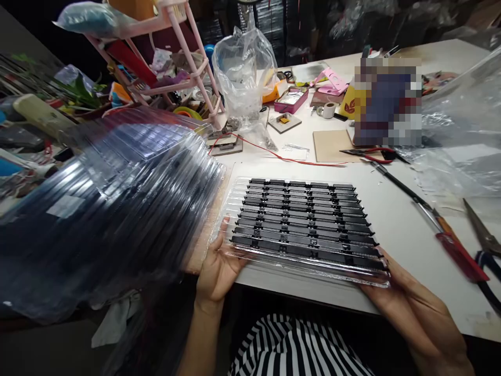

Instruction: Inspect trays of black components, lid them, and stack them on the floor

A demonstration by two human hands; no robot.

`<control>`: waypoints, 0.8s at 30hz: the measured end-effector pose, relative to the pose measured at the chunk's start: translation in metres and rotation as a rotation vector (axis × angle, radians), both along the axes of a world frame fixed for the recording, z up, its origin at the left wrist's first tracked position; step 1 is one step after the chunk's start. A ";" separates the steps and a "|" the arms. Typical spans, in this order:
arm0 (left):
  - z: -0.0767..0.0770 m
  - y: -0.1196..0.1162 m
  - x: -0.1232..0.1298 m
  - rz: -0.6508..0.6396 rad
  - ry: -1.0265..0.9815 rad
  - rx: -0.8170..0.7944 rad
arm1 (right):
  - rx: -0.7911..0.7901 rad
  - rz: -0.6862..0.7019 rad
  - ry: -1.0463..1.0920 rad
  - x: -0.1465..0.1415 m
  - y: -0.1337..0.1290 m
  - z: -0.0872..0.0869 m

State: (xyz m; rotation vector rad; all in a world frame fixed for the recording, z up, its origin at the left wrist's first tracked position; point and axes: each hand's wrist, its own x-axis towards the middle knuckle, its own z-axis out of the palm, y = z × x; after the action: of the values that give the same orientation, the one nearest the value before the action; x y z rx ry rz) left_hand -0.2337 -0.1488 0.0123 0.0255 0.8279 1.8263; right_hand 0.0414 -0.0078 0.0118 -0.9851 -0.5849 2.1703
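Note:
Between my two hands is a clear plastic tray [235, 196], held over the front edge of the white table. Rows of black slotted connectors [301, 227] fill most of it, while its left strip shows bare ridges. My left hand [219, 266] grips the left front corner, thumb up along the side and fingers underneath. At the right front corner, my right hand [415, 303] is closed on the rim, its fingertips partly hidden below the tray. Left of the tray leans a large stack of clear plastic trays [156, 193], blurred in part.
Pliers with red handles [371, 154], a red-handled tool [457, 250] and scissors [485, 240] lie to the right. Behind the tray are a brown board [331, 146], a red wire [285, 156] and a clear plastic bag [245, 73]. A pink rack [195, 73] stands back left.

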 end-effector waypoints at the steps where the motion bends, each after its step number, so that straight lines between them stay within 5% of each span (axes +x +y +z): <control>1: 0.000 0.000 0.001 0.010 0.004 -0.011 | 0.000 0.006 0.007 0.000 0.000 0.001; 24: 0.003 0.005 0.000 0.057 0.042 -0.055 | -0.008 0.100 0.283 -0.001 0.005 -0.004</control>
State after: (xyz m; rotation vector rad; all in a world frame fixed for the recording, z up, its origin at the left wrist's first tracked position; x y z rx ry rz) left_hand -0.2334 -0.1441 0.0155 0.0053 0.9166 1.8612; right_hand 0.0404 -0.0028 0.0078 -0.6468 -0.4989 2.3479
